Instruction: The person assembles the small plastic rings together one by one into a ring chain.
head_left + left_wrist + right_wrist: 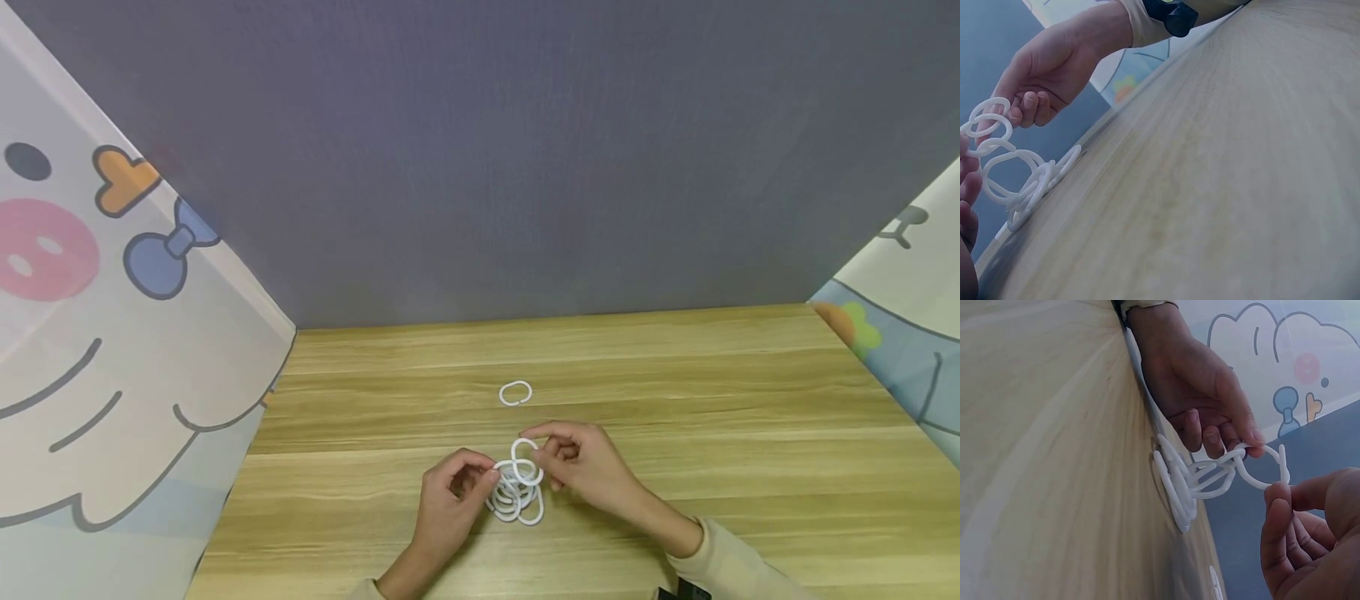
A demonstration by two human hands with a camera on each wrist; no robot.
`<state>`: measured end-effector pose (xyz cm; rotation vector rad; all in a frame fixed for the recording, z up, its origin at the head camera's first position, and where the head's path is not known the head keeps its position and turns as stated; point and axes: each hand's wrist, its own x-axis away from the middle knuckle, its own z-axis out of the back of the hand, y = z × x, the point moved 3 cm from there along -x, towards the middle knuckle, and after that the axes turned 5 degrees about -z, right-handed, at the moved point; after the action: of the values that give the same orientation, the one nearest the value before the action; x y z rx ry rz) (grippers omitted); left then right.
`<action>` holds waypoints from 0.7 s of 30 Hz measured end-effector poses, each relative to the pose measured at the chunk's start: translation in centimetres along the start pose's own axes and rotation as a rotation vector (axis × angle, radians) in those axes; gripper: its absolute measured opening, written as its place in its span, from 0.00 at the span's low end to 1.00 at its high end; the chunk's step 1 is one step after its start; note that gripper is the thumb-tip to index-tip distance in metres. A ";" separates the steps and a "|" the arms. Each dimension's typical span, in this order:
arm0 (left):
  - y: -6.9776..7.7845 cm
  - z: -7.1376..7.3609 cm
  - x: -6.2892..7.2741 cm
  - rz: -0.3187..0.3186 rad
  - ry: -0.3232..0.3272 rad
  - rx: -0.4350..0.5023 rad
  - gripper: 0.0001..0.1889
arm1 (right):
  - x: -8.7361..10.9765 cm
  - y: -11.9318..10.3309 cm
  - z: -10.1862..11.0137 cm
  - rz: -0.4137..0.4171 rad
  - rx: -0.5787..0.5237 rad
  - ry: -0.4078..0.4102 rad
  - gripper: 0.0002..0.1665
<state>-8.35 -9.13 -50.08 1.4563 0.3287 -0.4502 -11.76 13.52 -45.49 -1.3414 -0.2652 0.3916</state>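
Observation:
Over the table, my left hand [448,504] pinches a white oval plastic link [1240,450] between thumb and fingers. To its right, the right hand [588,467] holds another white link [1284,464] by thumb and forefinger, with its other fingers curled in. The two links cross each other in the right wrist view. Below them, more joined links [1016,209] hang down and gather in a small pile [507,515] on the wood, partly behind the left fingertips. Further back lies a single loose link [501,392] with a small gap in its side.
The wood-grain table [360,392] runs back to a grey panel [525,167]. Side walls with cartoon prints [153,267] stand to the left and right. A dark device [1179,19] is strapped on the right wrist.

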 end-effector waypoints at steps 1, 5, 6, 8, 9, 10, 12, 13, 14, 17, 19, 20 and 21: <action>0.0 0.0 0.0 0.001 0.000 -0.001 0.07 | 0.0 0.1 0.0 -0.001 -0.004 -0.001 0.17; 0.0 0.0 0.0 0.015 -0.001 -0.010 0.07 | 0.0 0.3 -0.2 0.001 -0.002 -0.001 0.16; 0.0 0.0 0.0 0.019 -0.001 -0.013 0.07 | 0.0 0.3 -0.2 0.001 0.000 -0.001 0.16; 0.0 0.0 0.0 0.027 0.000 -0.018 0.07 | 0.0 0.3 -0.2 0.000 0.005 0.000 0.16; 0.0 0.0 0.0 0.030 0.000 -0.021 0.07 | 0.0 0.3 -0.2 -0.001 0.006 0.000 0.16; 0.0 0.0 0.0 0.033 0.001 -0.024 0.07 | 0.0 0.3 -0.2 -0.002 0.007 0.000 0.16; 0.0 0.0 0.0 0.035 0.001 -0.026 0.07 | 0.0 0.3 -0.2 -0.002 0.010 0.001 0.16; 0.0 0.0 0.0 0.034 0.002 -0.027 0.07 | 0.0 0.3 -0.2 0.000 0.014 0.003 0.16; 0.0 0.0 0.0 0.031 0.001 -0.027 0.07 | 0.0 0.2 -0.2 0.004 0.021 0.007 0.16; 0.0 0.0 -0.1 0.015 -0.006 -0.022 0.05 | 0.0 0.2 -0.2 0.021 0.044 0.021 0.16; 0.1 0.0 -0.1 0.001 -0.009 -0.019 0.04 | 0.0 0.1 -0.1 0.031 0.060 0.034 0.16; 0.1 0.0 -0.1 -0.006 -0.011 -0.016 0.04 | 0.0 0.1 -0.1 0.034 0.069 0.039 0.16; 0.1 0.0 -0.1 -0.012 -0.011 -0.011 0.04 | 0.0 0.1 -0.1 0.037 0.080 0.046 0.16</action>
<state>-8.39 -9.11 -49.94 1.4409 0.3312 -0.4656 -11.69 13.42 -45.58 -1.2766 -0.1851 0.3982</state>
